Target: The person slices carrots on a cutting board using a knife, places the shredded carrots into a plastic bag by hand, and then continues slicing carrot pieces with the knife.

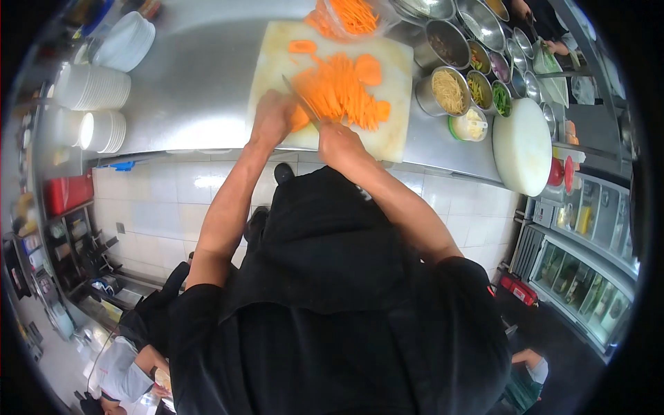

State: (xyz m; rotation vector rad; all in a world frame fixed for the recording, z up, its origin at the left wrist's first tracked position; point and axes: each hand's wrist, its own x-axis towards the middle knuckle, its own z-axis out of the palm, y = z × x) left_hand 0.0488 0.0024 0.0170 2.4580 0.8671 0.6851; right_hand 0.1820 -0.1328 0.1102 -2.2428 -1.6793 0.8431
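Appears to be in the cutting step: slicing carrot (pixel 300 120) into thin strips (pixel 341 90) on the white board (pixel 395 138), on top of the steel worktop (pixel 187 83). Closes the grip of the right hand (pixel 340 143) around the handle of the knife (pixel 299 98), and points the blade away from the body, slanting to the left, between the left hand (pixel 272 114) and the heap of strips. Bends the left fingers low beside the blade, at the carrot; cannot tell, because of blur, whether pinching it or only pressing. Shows also a flat piece (pixel 302 46) and a round slice (pixel 368 69) near the heap, not cut into strips. For the next stroke, seems to need fingertips tucked well back from the edge, steady pressure on the carrot, and a small, even shift of the blade, to get strips of similar thickness.
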